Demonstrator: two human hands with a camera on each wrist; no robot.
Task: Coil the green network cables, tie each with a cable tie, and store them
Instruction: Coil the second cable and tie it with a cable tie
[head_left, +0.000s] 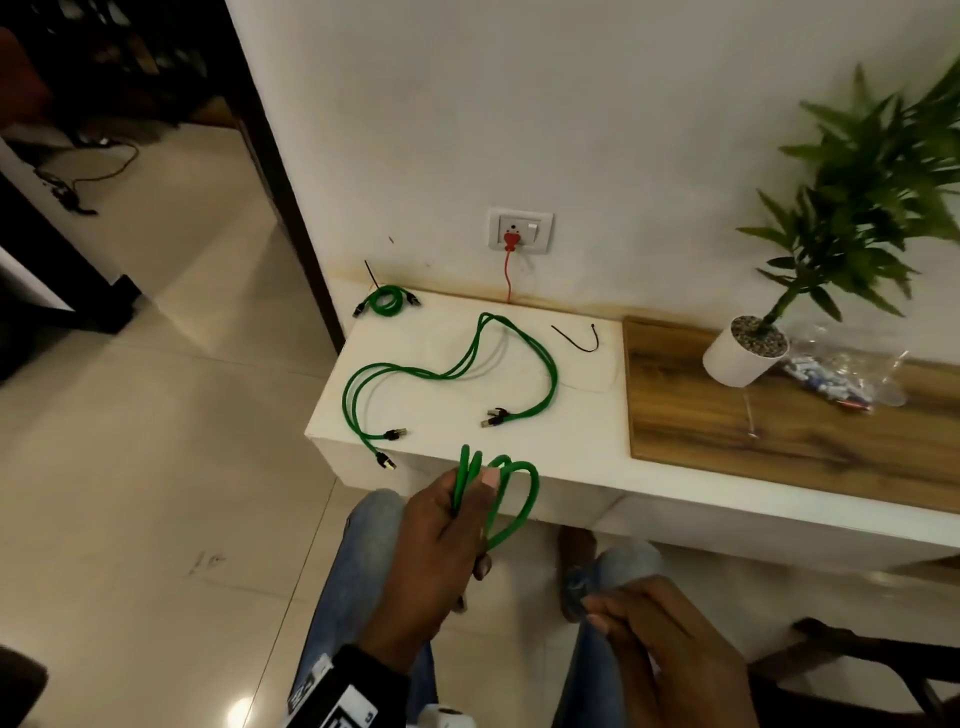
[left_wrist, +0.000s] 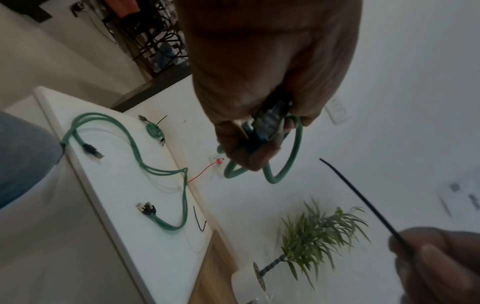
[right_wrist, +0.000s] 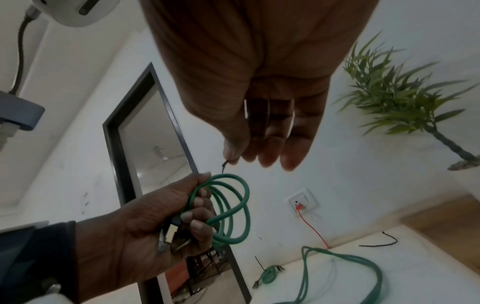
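Observation:
My left hand (head_left: 467, 519) grips a small coil of green network cable (head_left: 524, 499) just in front of the white table's (head_left: 571, 441) front edge; its plugs are tucked in the palm. My right hand (head_left: 613, 623) is lower right over my knees and pinches a black cable tie (left_wrist: 363, 199), whose free end points toward the coil (right_wrist: 233, 205). The tie is hidden in the head view. Two loose green cables (head_left: 452, 371) sprawl on the table. A tied green coil (head_left: 384, 301) lies at the back left corner. A spare black tie (head_left: 579, 338) lies near the wall.
A wooden board (head_left: 779, 415) covers the table's right part, with a white potted plant (head_left: 743, 353) and a plastic bag of small parts (head_left: 841, 374). A red plug sits in the wall socket (head_left: 519, 231). A dark doorway and tiled floor lie left.

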